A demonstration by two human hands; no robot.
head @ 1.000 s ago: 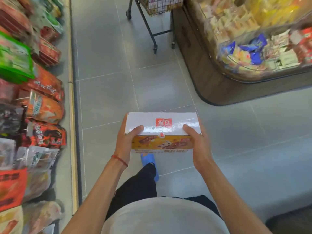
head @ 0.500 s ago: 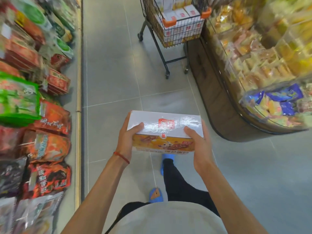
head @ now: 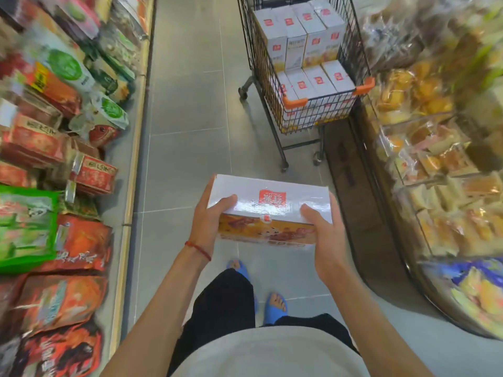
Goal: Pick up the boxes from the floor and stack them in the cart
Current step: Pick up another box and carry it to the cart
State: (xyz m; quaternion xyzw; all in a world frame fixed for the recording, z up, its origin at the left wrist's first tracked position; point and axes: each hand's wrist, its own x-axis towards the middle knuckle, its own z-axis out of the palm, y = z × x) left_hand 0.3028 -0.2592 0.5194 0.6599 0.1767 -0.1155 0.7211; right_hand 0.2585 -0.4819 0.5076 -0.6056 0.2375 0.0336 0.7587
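I carry a white box (head: 269, 202) with a red logo on top and an orange printed side, held level in front of my waist. My left hand (head: 209, 221) grips its left end, thumb on top. My right hand (head: 324, 235) grips its right end the same way. Ahead stands a black wire cart (head: 307, 115) with orange corner guards. Inside it, several matching white boxes (head: 302, 36) are stacked in rows, some upright at the back and others flat at the front.
A shelf of red, orange and green snack bags (head: 54, 159) runs along the left. A curved display of wrapped pastries (head: 441, 172) with a dark base bounds the right, close beside the cart. Grey tile floor (head: 187, 104) forms the aisle between them.
I have walked forward along the aisle with the box. The cart has come from the top edge into fuller view and is closer. Both hands keep the same hold.
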